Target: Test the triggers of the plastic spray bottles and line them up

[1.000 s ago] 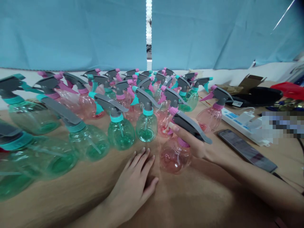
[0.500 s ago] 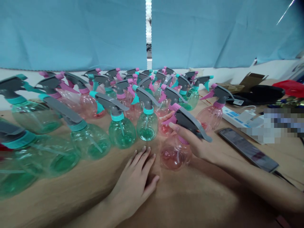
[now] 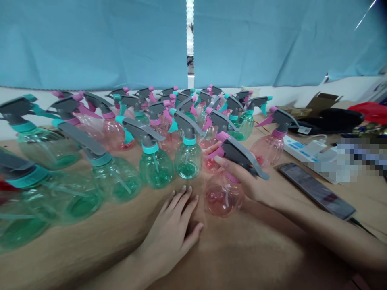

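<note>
A clear pink spray bottle (image 3: pixel 223 195) with a grey and pink trigger head stands on the table (image 3: pixel 236 249). My right hand (image 3: pixel 242 173) is wrapped round its neck, just under the trigger head; some of the fingers are hidden behind the bottle. My left hand (image 3: pixel 177 221) lies flat on the tabletop with fingers stretched out, touching no bottle. Just beyond its fingertips stand green spray bottles, one with a turquoise collar (image 3: pixel 188 159) and another to its left (image 3: pixel 156 169).
Many more green and pink spray bottles (image 3: pixel 116 177) crowd the left and back. On the right lie a phone (image 3: pixel 317 189), a white power strip (image 3: pixel 305 151), a dark cap-like item (image 3: pixel 332 120) and an open cardboard box (image 3: pixel 323 104). Blue cloth (image 3: pixel 105 44) hangs behind.
Both hands and the held spray bottle keep their places. Only a very slight shift of the camera view shows.
</note>
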